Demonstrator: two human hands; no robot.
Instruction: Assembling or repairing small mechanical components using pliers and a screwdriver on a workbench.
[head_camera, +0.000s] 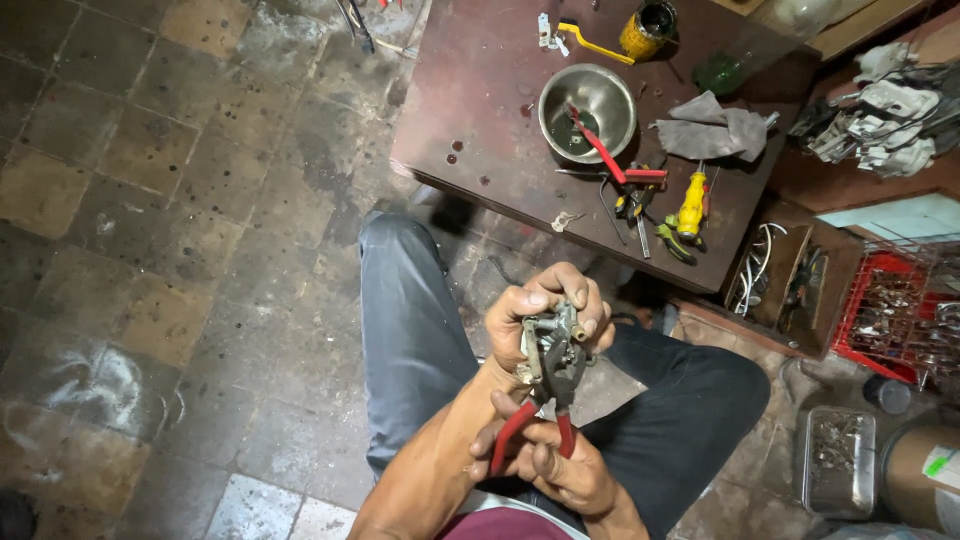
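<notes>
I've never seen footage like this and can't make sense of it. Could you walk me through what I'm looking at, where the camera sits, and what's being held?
There is no machine here: a seated person works with bare hands, and the one camera sits on their head, looking down over their lap and a tiled floor. The left hand wraps a small metal part with fittings. The right hand has its grip on red-handled pliers, whose jaws meet that part. Ahead is a low dark table carrying a steel bowl, a grey rag, a yellow-handled screwdriver and a yellow can. To the right stands a red wire basket of metal bits.
</notes>
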